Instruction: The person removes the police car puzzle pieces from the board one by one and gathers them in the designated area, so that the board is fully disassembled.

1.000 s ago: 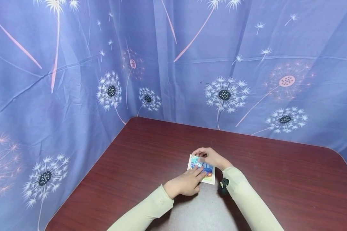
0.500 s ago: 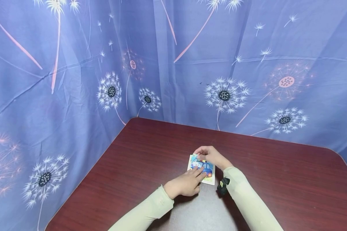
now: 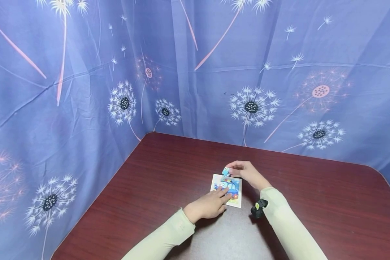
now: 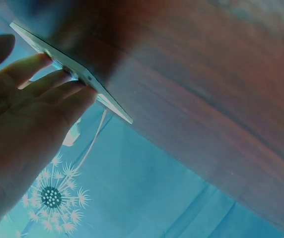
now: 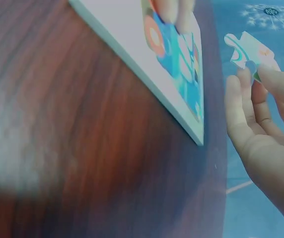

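A small jigsaw puzzle with a blue cartoon car sits in a white-bordered board [image 3: 235,203] on the table. My left hand [image 3: 209,205] rests on its lower left part, fingers extended over the picture; the left wrist view shows those fingertips [image 4: 88,94] on the board's face. Above the far edge, my right hand [image 3: 249,174] pinches a light blue puzzle piece [image 3: 225,171] between thumb and fingers. In the right wrist view this puzzle piece [image 5: 253,49] is raised clear of the board, its knob and notch showing. The left fingers hide part of the car.
The dark red-brown wooden table [image 3: 169,169] reaches back to a blue curtain [image 3: 208,90] printed with dandelions, which also hangs along the left side. A black device [image 3: 258,208] is strapped under the right wrist.
My right hand has lifted the puzzle piece from the board's upper left area and moved slightly back and right. A gap shows there. The left hand has stayed on the board.
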The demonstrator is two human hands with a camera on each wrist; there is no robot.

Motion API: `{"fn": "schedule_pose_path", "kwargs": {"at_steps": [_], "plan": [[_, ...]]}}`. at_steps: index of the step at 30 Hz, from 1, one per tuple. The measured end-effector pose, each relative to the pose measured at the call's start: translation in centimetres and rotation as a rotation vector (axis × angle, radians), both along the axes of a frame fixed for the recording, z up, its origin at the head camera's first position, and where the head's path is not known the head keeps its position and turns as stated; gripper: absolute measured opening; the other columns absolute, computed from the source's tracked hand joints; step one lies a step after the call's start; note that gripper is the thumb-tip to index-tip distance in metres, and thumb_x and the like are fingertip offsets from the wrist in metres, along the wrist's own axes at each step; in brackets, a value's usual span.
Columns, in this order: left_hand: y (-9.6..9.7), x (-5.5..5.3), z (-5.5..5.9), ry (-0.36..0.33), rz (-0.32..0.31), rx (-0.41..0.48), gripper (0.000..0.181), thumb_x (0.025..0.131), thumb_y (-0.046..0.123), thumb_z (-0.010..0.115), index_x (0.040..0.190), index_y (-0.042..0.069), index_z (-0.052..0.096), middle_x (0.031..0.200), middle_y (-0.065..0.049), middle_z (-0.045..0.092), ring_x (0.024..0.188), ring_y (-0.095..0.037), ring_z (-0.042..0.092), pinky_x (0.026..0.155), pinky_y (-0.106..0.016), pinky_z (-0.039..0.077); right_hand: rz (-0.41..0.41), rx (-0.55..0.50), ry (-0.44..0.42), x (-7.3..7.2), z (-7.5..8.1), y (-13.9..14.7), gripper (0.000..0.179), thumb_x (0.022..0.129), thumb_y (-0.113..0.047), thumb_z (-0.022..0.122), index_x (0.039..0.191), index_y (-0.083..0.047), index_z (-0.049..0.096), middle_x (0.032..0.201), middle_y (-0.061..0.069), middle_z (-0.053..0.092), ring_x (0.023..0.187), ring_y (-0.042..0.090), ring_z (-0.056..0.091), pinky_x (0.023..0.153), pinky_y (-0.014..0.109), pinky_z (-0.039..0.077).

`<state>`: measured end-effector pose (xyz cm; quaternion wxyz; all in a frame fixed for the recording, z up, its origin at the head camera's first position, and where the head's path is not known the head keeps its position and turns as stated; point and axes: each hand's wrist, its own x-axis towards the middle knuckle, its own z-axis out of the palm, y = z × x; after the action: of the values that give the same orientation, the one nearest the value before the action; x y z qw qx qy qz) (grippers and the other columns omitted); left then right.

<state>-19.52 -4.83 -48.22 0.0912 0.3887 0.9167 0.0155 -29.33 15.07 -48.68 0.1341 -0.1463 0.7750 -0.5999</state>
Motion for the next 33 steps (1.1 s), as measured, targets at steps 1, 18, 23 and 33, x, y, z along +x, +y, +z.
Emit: {"fn": "schedule_pose_path", "kwargs": {"at_steps": [1, 18, 23, 33], "plan": [[0.0, 0.0, 0.0, 0.017, -0.011, 0.006, 0.048, 0.103, 0.027, 0.043, 0.148, 0.012, 0.038, 0.155, -0.01, 0.031, 0.141, -0.029, 0.03, 0.114, -0.036, 0.029, -0.001, -0.009, -0.001, 0.0, 0.1, 0.3, 0.025, 0.093, -0.004, 0.06, 0.116, 0.006, 0.063, 0.107, 0.02, 0.067, 0.095, 0.024, 0.066, 0.085, 0.036, 0.055], [0.2, 0.1, -0.1, 0.085, 0.016, 0.067, 0.043, 0.1, 0.01, 0.047, 0.143, 0.014, 0.048, 0.149, -0.009, 0.041, 0.136, -0.027, 0.04, 0.11, -0.035, 0.035, -0.061, -0.112, -0.052, 0.7, 0.7, 5.6, 0.036, 0.094, -0.005, 0.059, 0.124, 0.014, 0.054, 0.112, 0.02, 0.063, 0.093, 0.015, 0.067, 0.091, 0.044, 0.051], [0.1, 0.0, -0.2, 0.075, 0.027, 0.062, 0.047, 0.098, 0.003, 0.049, 0.143, 0.015, 0.048, 0.15, -0.008, 0.04, 0.136, -0.026, 0.039, 0.11, -0.035, 0.035, -0.092, -0.064, -0.052, 0.8, 0.3, 7.5, 0.038, 0.095, -0.009, 0.059, 0.126, 0.013, 0.054, 0.119, 0.022, 0.061, 0.093, 0.012, 0.064, 0.088, 0.035, 0.054], [0.1, 0.2, -0.1, 0.063, 0.043, 0.068, 0.05, 0.096, 0.0, 0.049, 0.143, 0.016, 0.047, 0.15, -0.007, 0.04, 0.137, -0.025, 0.038, 0.11, -0.034, 0.035, -0.095, 0.099, -0.026, 1.4, -1.2, 9.5, 0.035, 0.094, -0.009, 0.062, 0.125, 0.008, 0.059, 0.126, 0.026, 0.058, 0.096, 0.016, 0.063, 0.075, 0.026, 0.054]]}}
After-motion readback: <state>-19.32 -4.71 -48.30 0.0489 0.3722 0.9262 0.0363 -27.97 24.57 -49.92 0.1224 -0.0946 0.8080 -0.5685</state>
